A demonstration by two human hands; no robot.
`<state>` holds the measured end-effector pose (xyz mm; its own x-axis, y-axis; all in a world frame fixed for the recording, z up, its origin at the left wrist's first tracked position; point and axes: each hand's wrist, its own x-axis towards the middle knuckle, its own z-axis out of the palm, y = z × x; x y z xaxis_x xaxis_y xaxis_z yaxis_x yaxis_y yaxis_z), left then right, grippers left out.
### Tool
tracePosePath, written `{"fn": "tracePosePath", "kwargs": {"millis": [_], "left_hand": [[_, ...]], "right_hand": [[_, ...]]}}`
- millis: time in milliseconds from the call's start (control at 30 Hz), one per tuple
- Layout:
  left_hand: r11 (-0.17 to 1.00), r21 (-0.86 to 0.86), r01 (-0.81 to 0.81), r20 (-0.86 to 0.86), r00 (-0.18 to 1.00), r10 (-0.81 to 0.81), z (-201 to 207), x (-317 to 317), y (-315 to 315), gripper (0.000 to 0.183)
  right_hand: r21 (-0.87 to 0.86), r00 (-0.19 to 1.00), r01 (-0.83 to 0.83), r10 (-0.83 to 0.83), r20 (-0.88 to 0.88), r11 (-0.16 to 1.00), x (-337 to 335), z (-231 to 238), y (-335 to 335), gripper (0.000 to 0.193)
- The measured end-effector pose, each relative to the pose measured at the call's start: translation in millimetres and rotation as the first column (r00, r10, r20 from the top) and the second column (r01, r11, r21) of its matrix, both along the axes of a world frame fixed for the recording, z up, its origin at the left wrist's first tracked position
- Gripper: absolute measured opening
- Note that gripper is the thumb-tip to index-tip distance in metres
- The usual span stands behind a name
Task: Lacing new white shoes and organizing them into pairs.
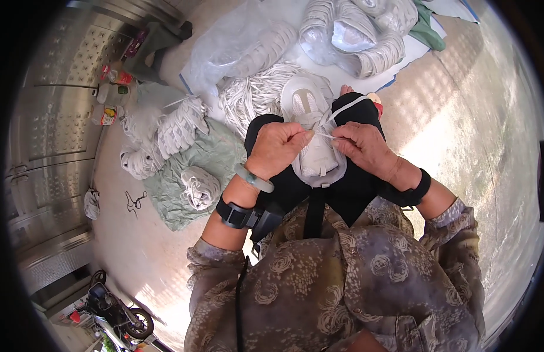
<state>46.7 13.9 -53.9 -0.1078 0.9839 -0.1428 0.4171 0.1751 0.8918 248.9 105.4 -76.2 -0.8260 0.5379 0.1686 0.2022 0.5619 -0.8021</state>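
Shiny metal drs (58, 123) lining L side; pale flr (483, 193) spreading out, sun patches (421, 126) brightening it; m'bike (111, 308) standing btm L.

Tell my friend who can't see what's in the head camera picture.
A person's left hand and right hand pinch a thin white lace over a pale shoe on their lap. Beyond lies a heap of white laces; to the left, another shoe sits on a green sheet.

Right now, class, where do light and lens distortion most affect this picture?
Head view: glare washes out a patch of floor beyond the right hand; head view, left: the metal doors look dim and bow with the fisheye; head view, centre: the left hand and white shoe lie in softer light, reasonably sharp.
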Motion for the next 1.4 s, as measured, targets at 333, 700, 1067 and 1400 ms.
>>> {"fn": "tracePosePath", "kwargs": {"millis": [333, 700, 1067, 1400], "left_hand": [[0.995, -0.051, -0.084, 0.552, 0.828, 0.098, 3.6, -14.1, 2.0, 0.009], [0.968, 0.238, -0.078, -0.263, 0.954, 0.141, -24.7, 4.0, 0.1, 0.034], [0.878, 0.477, -0.043, -0.405, 0.876, 0.263, -11.9, 29.0, 5.1, 0.014], [0.949, 0.316, 0.019, -0.677, 0.705, 0.211, -18.4, 45.1, 10.1, 0.011]], "right_hand": [[0.189, 0.985, -0.173, 0.171, 0.025, 0.967, 31.7, 22.9, 2.4, 0.009], [0.086, 0.945, 0.219, -0.233, 0.228, 0.972, 176.1, 1.7, -5.9, 0.003], [0.010, 0.997, 0.081, -0.080, -0.021, 0.997, 23.3, 12.5, 3.3, 0.048], [0.153, 0.963, 0.050, -0.088, 0.254, 0.987, -16.6, -0.4, -8.4, 0.045]]}}
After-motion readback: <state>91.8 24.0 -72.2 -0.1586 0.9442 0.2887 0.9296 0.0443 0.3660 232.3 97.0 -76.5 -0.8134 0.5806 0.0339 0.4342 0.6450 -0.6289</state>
